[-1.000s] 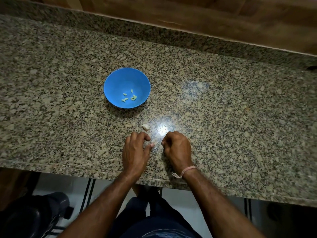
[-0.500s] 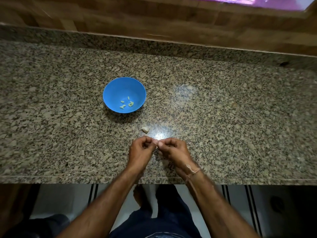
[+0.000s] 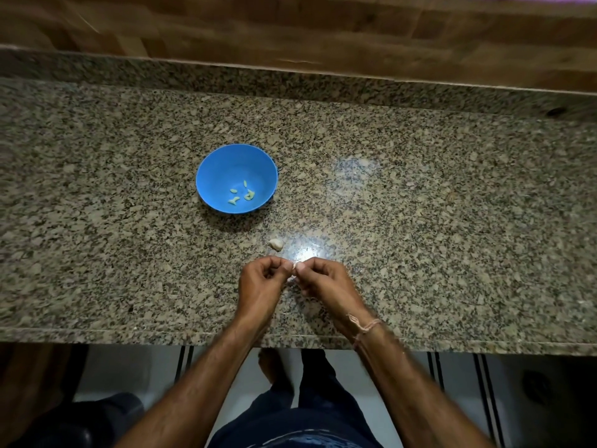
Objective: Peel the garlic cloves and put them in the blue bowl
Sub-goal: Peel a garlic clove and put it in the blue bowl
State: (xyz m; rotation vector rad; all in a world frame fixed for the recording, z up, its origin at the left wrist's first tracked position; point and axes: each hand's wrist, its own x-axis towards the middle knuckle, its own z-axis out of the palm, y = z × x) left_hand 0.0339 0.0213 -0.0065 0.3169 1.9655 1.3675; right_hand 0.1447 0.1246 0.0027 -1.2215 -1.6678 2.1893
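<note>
2 hands are pinching 1 garlic clove [image 3: 294,266] near the countertop's [image 3: 452,237] front edge.
Left hand [image 3: 258,286] and right hand [image 3: 326,282] are both gripping it; the blue bowl [image 3: 219,169] is sitting behind, holding peeled cloves [image 3: 241,194].

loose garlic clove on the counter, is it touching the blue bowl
Apart. The head view shows the loose garlic clove lying on the counter, with a plain stretch of bare granite between it and the blue bowl.

Granite counter [image 3: 420,221] bears blue bowl [image 3: 223,163], garlic clove [image 3: 276,244].
</note>
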